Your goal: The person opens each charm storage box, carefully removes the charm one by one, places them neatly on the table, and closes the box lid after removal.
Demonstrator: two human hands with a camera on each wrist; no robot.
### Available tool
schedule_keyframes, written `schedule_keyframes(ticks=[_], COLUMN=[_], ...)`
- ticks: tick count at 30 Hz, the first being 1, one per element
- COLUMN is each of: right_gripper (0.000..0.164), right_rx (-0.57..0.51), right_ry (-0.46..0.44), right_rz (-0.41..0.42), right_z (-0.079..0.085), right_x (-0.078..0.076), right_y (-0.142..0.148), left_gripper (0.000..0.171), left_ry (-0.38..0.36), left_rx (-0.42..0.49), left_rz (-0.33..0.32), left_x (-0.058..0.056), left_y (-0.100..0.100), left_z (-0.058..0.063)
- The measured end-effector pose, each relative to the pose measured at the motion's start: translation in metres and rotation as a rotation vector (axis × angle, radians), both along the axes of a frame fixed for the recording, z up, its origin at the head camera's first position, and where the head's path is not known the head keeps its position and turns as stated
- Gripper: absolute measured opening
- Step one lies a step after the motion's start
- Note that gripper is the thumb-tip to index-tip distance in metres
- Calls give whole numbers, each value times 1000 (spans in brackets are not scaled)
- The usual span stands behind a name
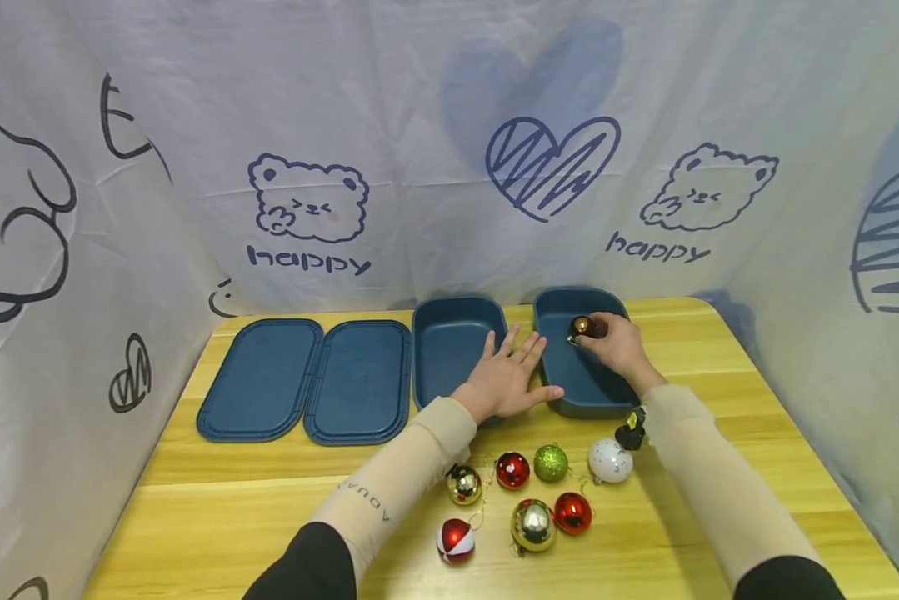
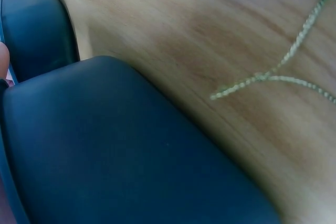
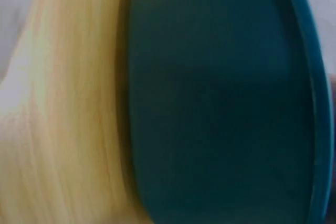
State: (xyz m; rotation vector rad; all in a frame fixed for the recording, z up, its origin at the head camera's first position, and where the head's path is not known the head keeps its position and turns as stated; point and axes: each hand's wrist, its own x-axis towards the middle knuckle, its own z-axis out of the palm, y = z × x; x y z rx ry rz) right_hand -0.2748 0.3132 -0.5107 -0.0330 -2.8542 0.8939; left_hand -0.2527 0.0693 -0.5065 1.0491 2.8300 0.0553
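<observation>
The right hand (image 1: 620, 343) pinches a shiny brown bauble (image 1: 581, 325) between narrowed fingers, inside the rightmost bin (image 1: 586, 393) near the far edge of the table (image 1: 752, 408); probably light, slick and brittle, it wants gentle gripping round its middle. The left hand (image 1: 505, 380) spreads its fingers wide nearby.

Free counter (image 1: 217, 517) at near left; Christmas baubles (image 1: 533, 525) crowd the near middle.
The left grip (image 1: 505, 382) blocks the gap between boxes; the left box (image 1: 449, 354) is reachable from far left. In the right box (image 1: 580, 387), the right grip (image 1: 616, 343) obstructs the right side, leaving room at near left.
</observation>
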Motion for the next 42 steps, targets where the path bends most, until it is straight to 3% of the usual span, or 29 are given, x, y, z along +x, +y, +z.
schedule_keyframes(ticks=[11,21,29,37,42], right_gripper=[65,59,54,54,53], right_rx=[-9,-46,-50,-32,-5], right_ry=[-98,-88,-3,-57,-42], right_rz=[19,6,16,4,16], right_z=[-2,-5,-7,-7,-5], right_x=[-14,-25,-27,-29,-31], right_y=[-7,-18,-26,-29,-36], left_gripper=[96,96,96,96,96], left_ry=[-3,-3,6,5,2], left_rx=[16,31,19,30,31], left_rz=[-2,-8,-7,-13,-7], left_x=[-1,-1,-2,-2,-2], left_y=[-2,-1,0,1,1], left_z=[1,0,1,-1,-2])
